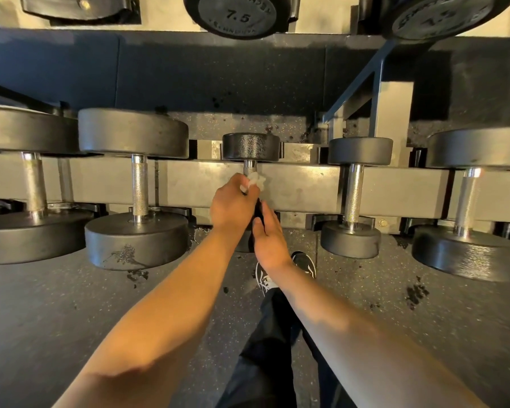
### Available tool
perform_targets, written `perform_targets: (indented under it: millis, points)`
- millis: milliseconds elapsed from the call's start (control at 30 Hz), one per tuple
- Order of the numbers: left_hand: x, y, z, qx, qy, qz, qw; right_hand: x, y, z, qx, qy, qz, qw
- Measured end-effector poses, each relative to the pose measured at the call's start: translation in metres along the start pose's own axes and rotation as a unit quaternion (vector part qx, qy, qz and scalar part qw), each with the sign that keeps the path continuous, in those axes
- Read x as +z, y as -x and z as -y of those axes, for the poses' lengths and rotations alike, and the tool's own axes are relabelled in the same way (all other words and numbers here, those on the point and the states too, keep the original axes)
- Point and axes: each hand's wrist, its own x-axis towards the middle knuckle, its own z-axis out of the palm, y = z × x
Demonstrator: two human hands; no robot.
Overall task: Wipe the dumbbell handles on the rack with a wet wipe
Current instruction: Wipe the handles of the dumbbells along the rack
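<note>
- Dumbbell handles are lying in a row across the rack (292,187), each bar bridging the grey crossbeam with its heads hanging off either side, and the small centre dumbbell (250,147) is getting the attention.
- Left hand (233,206) is closing around a crumpled wet wipe (256,180), pinching it against the centre handle (250,165) just below the far head; only a short bright stub of the bar is showing above the wipe.
- Right hand (268,235) is resting with straight fingers on the near head of the centre dumbbell, apparently steadying it so the bar is not rolling in its cradle under the rubbing; the head itself is mostly hidden beneath both hands.
- Knurled handle (139,187) to the left of the centre dumbbell and the handle (353,191) to its right are sitting untouched, with larger dumbbells beyond them on both sides.
- Upper shelf heads marked 7.5 (237,16) are hanging above the centre dumbbell, out of reach of the current stroke.
- Shoe (286,270) is planted on the speckled rubber floor (71,304) directly below the centre dumbbell, the person leaning in close.
- Work is looking mid-course: whether the neighbouring handles are already wiped cannot be told.
</note>
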Motion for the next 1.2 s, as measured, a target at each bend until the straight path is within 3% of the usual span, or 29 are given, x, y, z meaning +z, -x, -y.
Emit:
perform_targets:
  millis: [133,200,267,400,500,633,867,1033,1100,1200]
  points:
    - [-0.007,0.020,0.023,0.025,-0.105,0.046,0.993,-0.001,0.001,0.006,0.002,-0.028,-0.008,1.000]
    - [-0.009,0.031,0.035,-0.006,-0.111,0.078,0.991,-0.002,0.002,0.010,0.011,-0.026,-0.008,1.000]
    - [-0.009,0.034,0.038,-0.023,-0.068,0.078,0.994,-0.002,0.003,0.010,0.016,-0.015,0.000,1.000]
    - [-0.011,0.009,0.008,-0.019,0.137,-0.022,0.990,-0.004,0.000,0.007,0.014,-0.004,0.004,1.000]
    - [-0.004,-0.012,-0.018,-0.037,0.182,-0.036,0.982,-0.005,-0.002,0.005,0.013,-0.012,0.003,1.000]
    - [0.004,-0.009,-0.017,-0.053,0.124,-0.026,0.991,-0.007,-0.004,0.005,0.008,-0.008,0.002,1.000]
    - [-0.002,0.028,0.028,-0.035,-0.061,0.065,0.995,-0.003,-0.002,0.010,0.012,0.018,0.007,1.000]
    - [-0.007,0.028,0.047,-0.084,-0.007,0.134,0.987,-0.004,0.001,0.016,0.022,0.011,0.003,1.000]
    - [-0.010,0.026,0.043,-0.052,0.003,0.113,0.992,-0.007,0.002,0.016,0.028,0.001,0.003,1.000]
    - [-0.013,0.022,0.021,0.011,0.077,-0.013,0.997,-0.010,-0.001,0.020,0.040,-0.036,-0.011,0.998]
